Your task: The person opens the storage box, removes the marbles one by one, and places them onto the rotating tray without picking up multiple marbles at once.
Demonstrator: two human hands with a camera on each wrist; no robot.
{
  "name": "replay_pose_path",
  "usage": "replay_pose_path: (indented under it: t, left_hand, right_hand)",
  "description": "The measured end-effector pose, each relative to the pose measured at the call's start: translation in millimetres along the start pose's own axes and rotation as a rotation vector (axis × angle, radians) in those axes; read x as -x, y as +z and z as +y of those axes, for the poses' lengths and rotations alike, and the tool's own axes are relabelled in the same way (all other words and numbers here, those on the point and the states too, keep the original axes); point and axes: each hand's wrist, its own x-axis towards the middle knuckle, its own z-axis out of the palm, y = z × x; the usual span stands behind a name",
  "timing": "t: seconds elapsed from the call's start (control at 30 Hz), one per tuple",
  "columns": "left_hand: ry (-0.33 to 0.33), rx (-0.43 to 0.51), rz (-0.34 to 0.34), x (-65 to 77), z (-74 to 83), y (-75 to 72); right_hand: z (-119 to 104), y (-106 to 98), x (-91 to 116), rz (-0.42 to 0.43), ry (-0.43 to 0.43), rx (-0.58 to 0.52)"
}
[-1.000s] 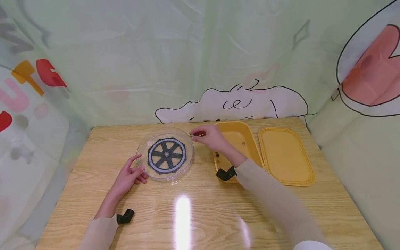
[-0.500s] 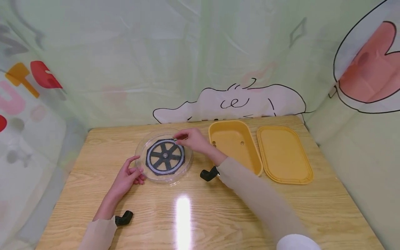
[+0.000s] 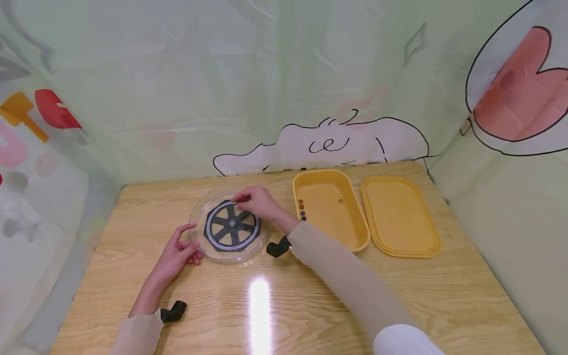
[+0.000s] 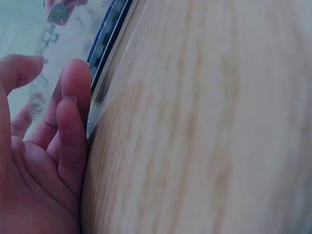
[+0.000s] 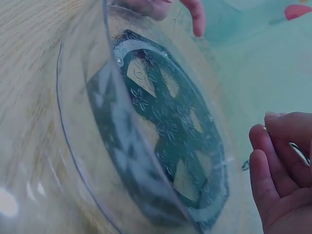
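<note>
At the far left, pale printed cloth (image 3: 26, 197) hangs beside the wooden table (image 3: 222, 310), with a red shape (image 3: 55, 109) and an orange one near it. Next comes the left hand (image 3: 175, 256), a black fitting (image 3: 174, 311) at its sleeve cuff. Its fingers are spread, loosely bent, and lie against the near-left side of a clear round dish (image 3: 194, 217). That dish sits on the left half of the table; a dark eight-sided piece with spokes (image 3: 232, 224) shows through it (whether inside or underneath, I cannot tell).

Over the far part of the dish is the right hand (image 3: 262, 204), well apart from the left, its thumb and finger pinched together on a small piece (image 5: 264, 128), too tiny to make out. A second black fitting (image 3: 278, 246) sits at that cuff.

To the right stands a yellow bin (image 3: 330, 231). Along its left wall lie small brown beads (image 3: 301, 206) and blue beads (image 3: 303, 215), with one pale bead (image 3: 340, 201) lying apart towards the right. Just beside the bin a yellow lid (image 3: 401, 217) rests flat. At the far right, a large pink shape (image 3: 514, 88) is printed on the cloth.
</note>
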Motion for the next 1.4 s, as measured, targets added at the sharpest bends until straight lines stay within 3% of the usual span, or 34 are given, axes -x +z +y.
replay_pose_path:
  t: [0.27, 0.5, 0.67, 0.83, 0.97, 1.23, 1.4]
  left_hand:
    - [-0.003, -0.001, 0.001, 0.2, -1.2, -0.9]
    - [-0.005, 0.008, -0.001, 0.2, -1.6, 0.2]
    - [-0.001, 0.001, 0.001, 0.1, -1.2, 0.8]
    - [0.011, -0.004, 0.001, -0.1, -2.9, 0.3]
    - [0.025, -0.005, 0.003, 0.3, -3.4, -0.2]
    - [0.012, -0.009, 0.001, -0.2, -4.8, -0.6]
    - [-0.008, -0.002, 0.001, 2.6, 2.6, 1.1]
  right_hand:
    - [6.1, 15.1, -11.8, -0.009, 0.042, -0.026]
    - [5.3, 21.0, -13.6, 0.005, 0.05, 0.05]
    - [2.3, 18.5, -13.2, -0.011, 0.059, -0.008]
    - [-1.9, 7.3, -9.9, -0.034, 0.044, -0.063]
    - [-6.7, -5.6, -6.1, -0.017, 0.029, -0.045]
    - [-6.3, -35.3, 4.6, 0.038, 0.022, -0.018]
    - [-2.2, -58.2, 13.0, 0.102, 0.03, -0.024]
